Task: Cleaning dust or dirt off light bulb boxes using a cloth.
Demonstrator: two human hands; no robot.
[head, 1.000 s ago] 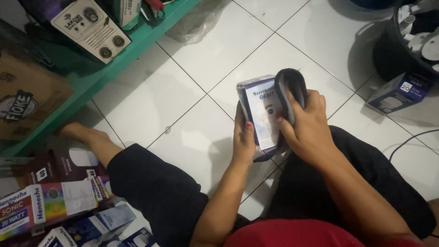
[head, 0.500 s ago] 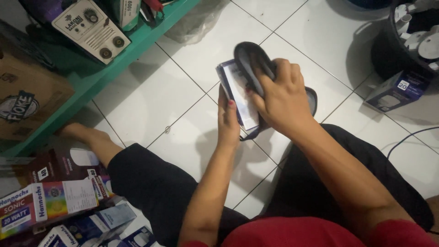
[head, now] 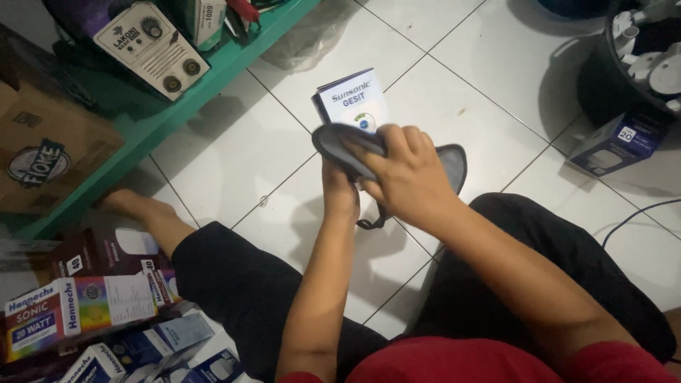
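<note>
I sit on a white tiled floor with my legs in black trousers. My left hand [head: 339, 190] holds a small white and dark blue carton [head: 352, 103] upright from below. My right hand [head: 408, 174] grips a grey cloth [head: 340, 145] and presses it against the front of the carton, covering its lower half. Part of the cloth [head: 452, 162] hangs out behind my right hand.
A green shelf [head: 213, 78] at the left holds a cardboard box [head: 42, 152] and a white machine [head: 152, 46]. Several bulb cartons [head: 78, 308] lie at lower left. A black tub [head: 624, 64] and a blue carton [head: 613, 142] stand at upper right. A cable [head: 638, 213] runs nearby.
The carton has turned so its front faces up and away. My right hand with the cloth has slid from the carton's top down over its lower front.
</note>
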